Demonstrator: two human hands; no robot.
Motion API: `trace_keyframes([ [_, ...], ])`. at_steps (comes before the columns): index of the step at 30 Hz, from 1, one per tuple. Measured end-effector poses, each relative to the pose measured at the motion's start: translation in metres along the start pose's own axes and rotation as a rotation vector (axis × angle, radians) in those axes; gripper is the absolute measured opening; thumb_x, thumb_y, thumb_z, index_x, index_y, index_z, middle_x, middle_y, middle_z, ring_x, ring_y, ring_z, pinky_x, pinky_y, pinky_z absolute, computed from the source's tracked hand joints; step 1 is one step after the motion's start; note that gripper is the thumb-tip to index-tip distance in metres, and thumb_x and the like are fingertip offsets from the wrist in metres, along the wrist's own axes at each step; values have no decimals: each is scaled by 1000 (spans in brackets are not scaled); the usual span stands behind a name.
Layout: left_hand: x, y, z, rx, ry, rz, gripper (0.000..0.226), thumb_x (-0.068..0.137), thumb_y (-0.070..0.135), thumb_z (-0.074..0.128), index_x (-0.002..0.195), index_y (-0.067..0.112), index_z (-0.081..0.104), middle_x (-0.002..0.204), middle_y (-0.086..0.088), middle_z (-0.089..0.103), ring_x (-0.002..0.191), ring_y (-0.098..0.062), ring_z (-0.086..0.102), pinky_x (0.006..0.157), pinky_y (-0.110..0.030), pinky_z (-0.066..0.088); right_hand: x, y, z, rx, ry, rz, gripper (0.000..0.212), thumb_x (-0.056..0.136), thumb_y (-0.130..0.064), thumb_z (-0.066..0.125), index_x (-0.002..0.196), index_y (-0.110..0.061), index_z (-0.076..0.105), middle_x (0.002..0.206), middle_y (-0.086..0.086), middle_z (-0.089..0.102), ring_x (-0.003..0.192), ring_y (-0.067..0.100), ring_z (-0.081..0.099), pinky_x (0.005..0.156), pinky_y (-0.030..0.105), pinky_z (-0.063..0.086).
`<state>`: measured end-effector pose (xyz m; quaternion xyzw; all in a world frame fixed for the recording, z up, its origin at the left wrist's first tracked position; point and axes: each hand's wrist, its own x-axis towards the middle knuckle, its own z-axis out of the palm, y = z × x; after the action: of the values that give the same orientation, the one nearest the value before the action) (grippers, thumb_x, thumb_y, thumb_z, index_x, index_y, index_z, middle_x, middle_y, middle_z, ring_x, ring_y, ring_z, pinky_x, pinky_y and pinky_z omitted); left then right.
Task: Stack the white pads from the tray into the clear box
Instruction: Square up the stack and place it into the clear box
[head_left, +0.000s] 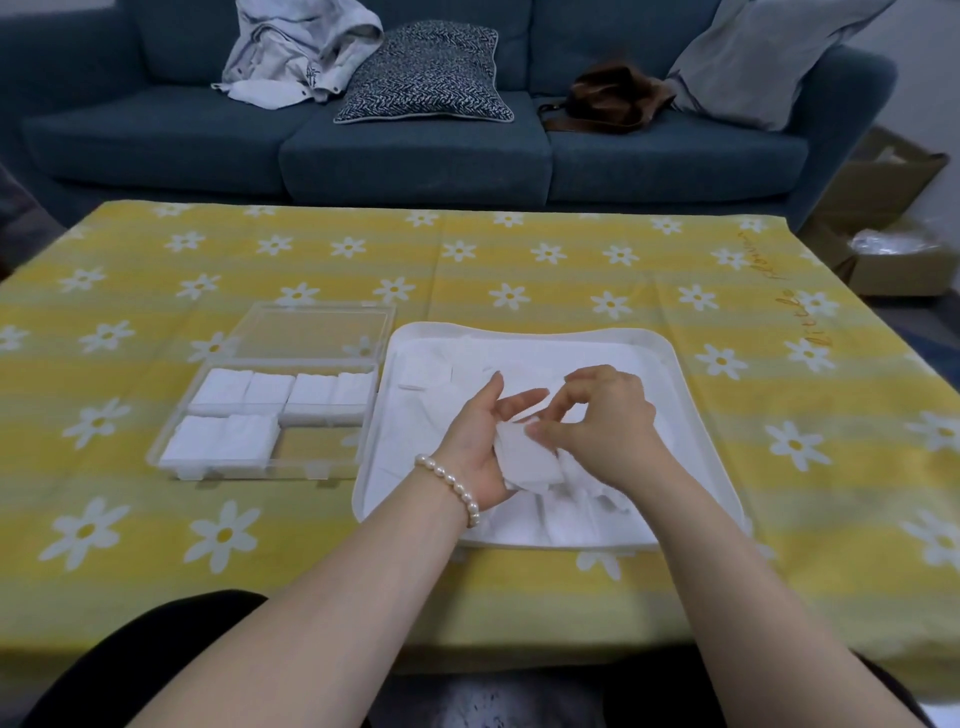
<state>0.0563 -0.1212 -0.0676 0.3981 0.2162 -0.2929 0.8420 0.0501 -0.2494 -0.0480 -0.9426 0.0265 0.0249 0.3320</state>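
Home living room, blue sofa (415, 150) with cushions (426, 73), daisy-print yellow tablecloth (519, 270) on low table

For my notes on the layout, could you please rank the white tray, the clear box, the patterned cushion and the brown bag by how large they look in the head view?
1. white tray
2. clear box, open lid included
3. patterned cushion
4. brown bag

The cushion and bag lie farther back on the sofa, so their true size is unsure.

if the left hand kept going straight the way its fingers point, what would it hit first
Probably the right hand: the left hand, cradling a small stack of white pads, has its fingers aimed up and right at it over the tray. Depth is unclear.
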Motion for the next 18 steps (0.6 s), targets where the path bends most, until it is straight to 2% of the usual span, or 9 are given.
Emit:
trace_keyframes([
  [2,1,0,-1,-19,21,-10,48,96,51,38,104,9,60,86,-12,68,77,-28,64,70,-38,50,-4,-4,8,-132,98,-83,15,71,-29,75,77,-21,63,119,-4,49,123,18,33,93,30,20],
  [5,2,0,-2,-59,21,-29,50,96,53,36,97,10,60,83,-11,64,80,-24,62,67,-34,54,-9,-10,5,-25,168,-275,14,73,-20,71,70,-26,58,114,-4,53,119,16,38,88,24,19],
  [7,3,2,-1,-100,20,-37,50,96,56,35,96,12,60,72,-8,62,75,-20,59,67,-31,53,-15,-15,-6,97,41,-389,24,71,-18,69,67,-36,55,99,-9,60,103,12,48,86,24,31],
  [8,3,4,-1,-115,20,-32,52,95,56,35,102,11,59,67,-8,62,71,-20,59,69,-32,51,-20,-19,-12,119,-70,-421,30,70,-17,71,71,-42,54,92,-15,60,95,11,51,82,21,36],
  [10,4,6,-2,-123,40,-10,54,95,57,35,110,10,57,63,-10,63,66,-22,60,75,-35,47,-28,-19,-14,-7,-239,-458,37,66,-21,74,92,-41,56,89,-21,56,91,11,53,81,20,41],
  [12,5,7,-3,-107,47,9,54,94,58,37,107,10,58,76,-12,62,77,-26,59,78,-37,46,-32,-15,-5,-193,-293,-440,50,67,-23,70,113,-29,52,101,-11,55,96,14,53,83,29,45],
  [14,5,7,-3,-118,37,20,58,93,61,36,107,9,57,79,-12,59,80,-27,58,74,-37,48,-30,-14,4,-179,-232,-425,40,75,-21,64,112,-24,47,102,-4,56,93,17,55,80,34,47],
  [16,5,7,-2,-165,-16,29,62,91,64,35,109,7,53,78,-11,62,75,-26,63,68,-35,52,-27,-15,5,-34,-116,-383,21,85,-23,58,101,-26,44,92,-7,59,79,15,56,70,28,47],
  [18,3,9,1,-202,-61,52,65,88,67,38,106,6,53,87,-15,66,78,-29,68,70,-37,54,-21,-14,4,90,-23,-254,20,85,-18,58,96,-26,43,82,-10,56,68,12,53,54,16,40],
])
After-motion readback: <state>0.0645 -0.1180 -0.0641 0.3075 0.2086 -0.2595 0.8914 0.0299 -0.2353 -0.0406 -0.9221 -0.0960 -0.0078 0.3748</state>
